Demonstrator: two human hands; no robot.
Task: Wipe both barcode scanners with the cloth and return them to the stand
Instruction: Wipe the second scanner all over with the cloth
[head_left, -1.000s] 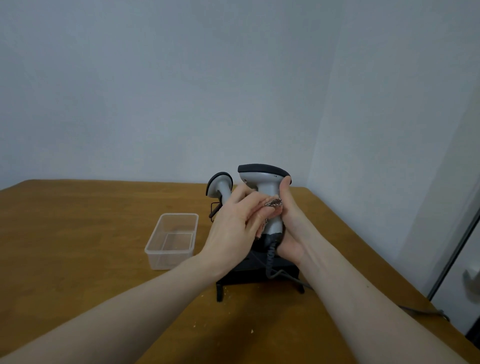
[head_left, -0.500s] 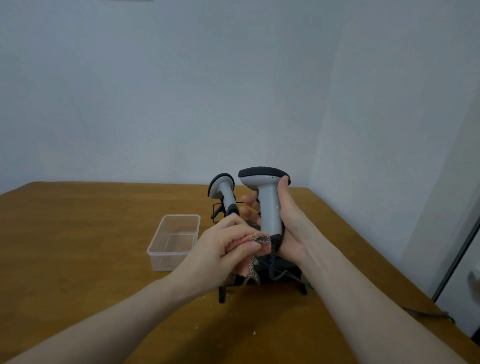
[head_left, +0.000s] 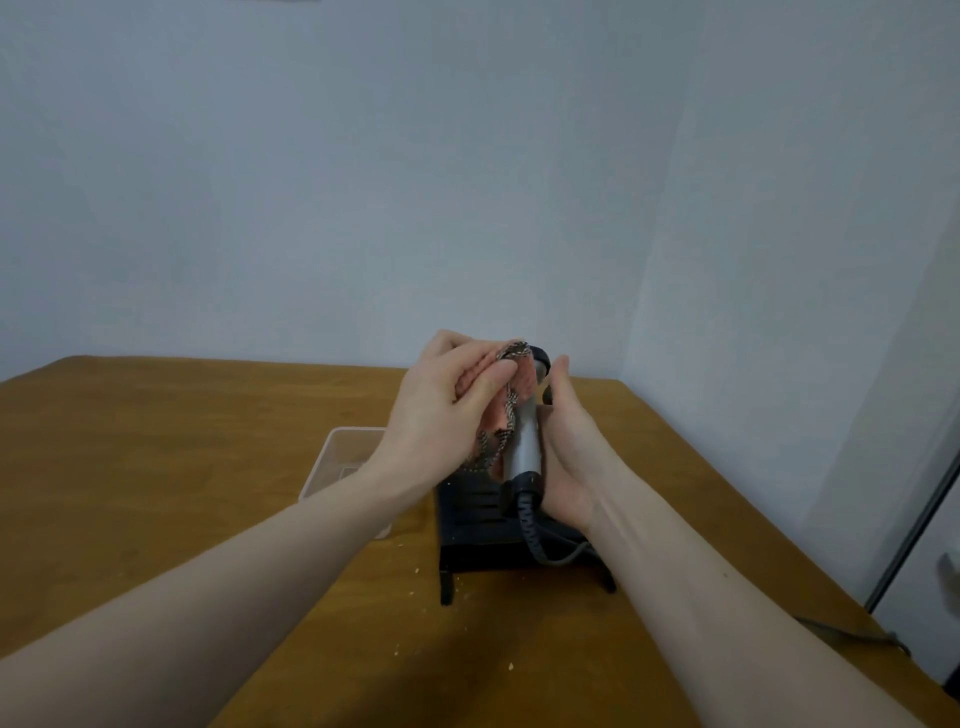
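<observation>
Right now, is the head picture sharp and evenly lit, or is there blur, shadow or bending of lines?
Head view: soft, even light, no glare; faint shadows on the table under the forearms; the left hand and cloth slightly blurred; the scanner fairly clear; wide-angle lens bends the door frame at the right edge.

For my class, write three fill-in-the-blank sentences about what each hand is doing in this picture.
1. The left hand presses a pink patterned cloth against the scanner's ____.
2. The grey barcode scanner is held by the ____ hand.
3. The clear plastic container sits on the wooden ____.

Missing words: head; right; table
</observation>
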